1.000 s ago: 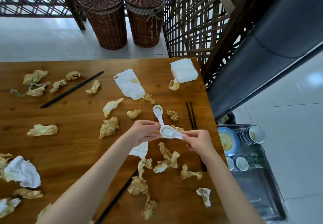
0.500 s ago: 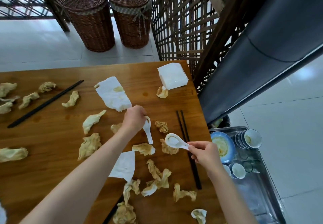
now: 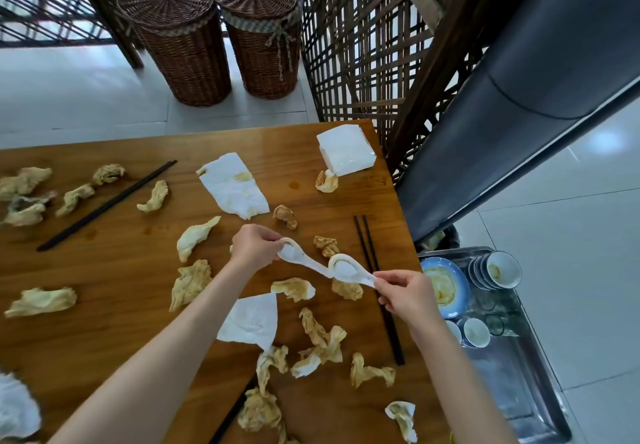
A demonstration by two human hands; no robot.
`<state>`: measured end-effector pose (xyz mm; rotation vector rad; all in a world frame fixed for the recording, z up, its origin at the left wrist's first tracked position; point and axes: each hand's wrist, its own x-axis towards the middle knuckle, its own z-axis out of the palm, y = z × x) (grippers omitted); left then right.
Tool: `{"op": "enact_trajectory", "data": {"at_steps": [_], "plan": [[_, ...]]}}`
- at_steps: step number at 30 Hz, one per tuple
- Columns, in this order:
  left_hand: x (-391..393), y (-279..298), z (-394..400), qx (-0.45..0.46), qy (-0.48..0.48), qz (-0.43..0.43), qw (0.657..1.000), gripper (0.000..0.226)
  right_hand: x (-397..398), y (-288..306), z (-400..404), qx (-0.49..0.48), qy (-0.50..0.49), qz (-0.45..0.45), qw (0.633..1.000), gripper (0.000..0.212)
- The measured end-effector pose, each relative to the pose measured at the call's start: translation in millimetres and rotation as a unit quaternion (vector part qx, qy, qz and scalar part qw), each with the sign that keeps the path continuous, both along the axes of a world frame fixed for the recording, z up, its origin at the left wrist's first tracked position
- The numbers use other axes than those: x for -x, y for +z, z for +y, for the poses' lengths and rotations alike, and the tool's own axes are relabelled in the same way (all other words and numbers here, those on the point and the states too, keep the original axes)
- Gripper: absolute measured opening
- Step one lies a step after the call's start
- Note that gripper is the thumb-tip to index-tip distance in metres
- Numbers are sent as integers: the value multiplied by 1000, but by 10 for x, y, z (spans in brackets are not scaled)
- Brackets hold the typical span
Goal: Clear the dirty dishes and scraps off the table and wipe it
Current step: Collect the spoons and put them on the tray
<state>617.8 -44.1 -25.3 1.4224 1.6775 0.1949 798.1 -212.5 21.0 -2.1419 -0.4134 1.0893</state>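
Observation:
My left hand [image 3: 254,246] grips a white ceramic spoon [image 3: 301,261] by its bowl, handle pointing right. My right hand [image 3: 403,293] pinches the handle of a second white spoon [image 3: 344,268]. The first spoon's handle tip touches the second spoon's bowl, both held just above the wooden table [image 3: 104,270]. Crumpled yellowish scraps [image 3: 188,282] and used napkins [image 3: 233,185] litter the table. Black chopsticks [image 3: 377,288] lie by the right edge, another pair [image 3: 105,206] at the left.
A metal tray [image 3: 512,374] right of the table holds a blue plate [image 3: 445,286], stacked small bowls [image 3: 498,269] and cups. A napkin stack [image 3: 346,149] sits at the far right corner. Two wicker baskets [image 3: 180,38] and a lattice screen stand beyond the table.
My left hand lifted its spoon off the table and brought it right. The two spoons, apart half a second ago, now meet between my hands.

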Motion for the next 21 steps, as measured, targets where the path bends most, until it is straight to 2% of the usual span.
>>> {"op": "enact_trajectory", "data": {"at_steps": [2, 5, 9, 14, 18, 21], "plan": [[93, 73, -115, 33, 62, -38, 997, 4, 59, 69, 22, -9, 5, 2, 1000, 7], [187, 208, -317, 53, 114, -100, 987, 10, 158, 184, 51, -25, 26, 4, 999, 7], [260, 363, -573, 76, 124, -159, 977, 3, 271, 311, 61, -40, 53, 10, 998, 8], [360, 543, -803, 131, 133, -277, 942, 4, 374, 416, 37, -32, 88, -5, 996, 7], [459, 642, -937, 167, 110, -338, 920, 10, 444, 507, -3, -38, 109, -10, 993, 8], [548, 689, -997, 187, 68, -365, 909, 22, 478, 580, -51, -38, 131, -13, 991, 10]]}}
